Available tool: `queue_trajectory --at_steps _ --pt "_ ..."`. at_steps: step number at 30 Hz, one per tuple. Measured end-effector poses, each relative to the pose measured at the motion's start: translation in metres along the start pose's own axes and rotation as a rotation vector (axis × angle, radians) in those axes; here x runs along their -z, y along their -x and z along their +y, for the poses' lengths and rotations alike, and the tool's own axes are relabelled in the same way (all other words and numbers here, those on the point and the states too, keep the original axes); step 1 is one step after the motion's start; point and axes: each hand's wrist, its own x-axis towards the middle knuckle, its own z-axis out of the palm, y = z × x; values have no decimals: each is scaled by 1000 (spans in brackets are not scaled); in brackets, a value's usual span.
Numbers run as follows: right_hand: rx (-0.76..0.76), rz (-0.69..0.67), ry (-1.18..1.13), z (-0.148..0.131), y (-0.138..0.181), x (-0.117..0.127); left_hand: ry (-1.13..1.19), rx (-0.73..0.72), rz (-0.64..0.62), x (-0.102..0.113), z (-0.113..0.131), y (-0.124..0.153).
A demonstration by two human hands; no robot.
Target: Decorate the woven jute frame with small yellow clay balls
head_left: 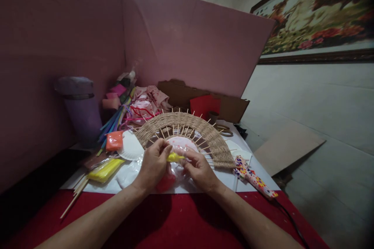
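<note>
My left hand (156,161) and my right hand (200,168) meet above the near edge of the white sheet. Between them they pinch a small yellow piece (175,157) in what looks like clear plastic wrap; its exact kind I cannot make out. Something red (166,183) in clear plastic shows below the left hand, partly hidden by it. Just behind both hands stands a fan-shaped woven piece (178,119), an arch of brown twine with thin wooden sticks poking through. Its middle holds a white half-round with pink spots (182,143).
On the left lie a yellow pack (105,170), an orange pack (114,141), wooden sticks (74,194) and a purple lidded tumbler (82,111). At right is a flower-patterned glue gun (254,179) with a cord. Scissors (224,130) and pink cloth (152,99) lie behind.
</note>
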Motion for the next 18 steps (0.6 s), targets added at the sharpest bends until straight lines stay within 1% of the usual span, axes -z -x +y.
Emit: queue_trajectory --at_steps 3,9,15,18 --pt "20 -24 57 3 -1 0 -5 -8 -23 -2 -3 1" --pt "3 123 121 6 -2 0 -83 -30 24 -2 -4 1" --pt "-17 209 113 2 -2 3 -25 3 91 2 0 -4" --pt "2 224 70 2 -2 4 -8 39 81 4 0 -5"
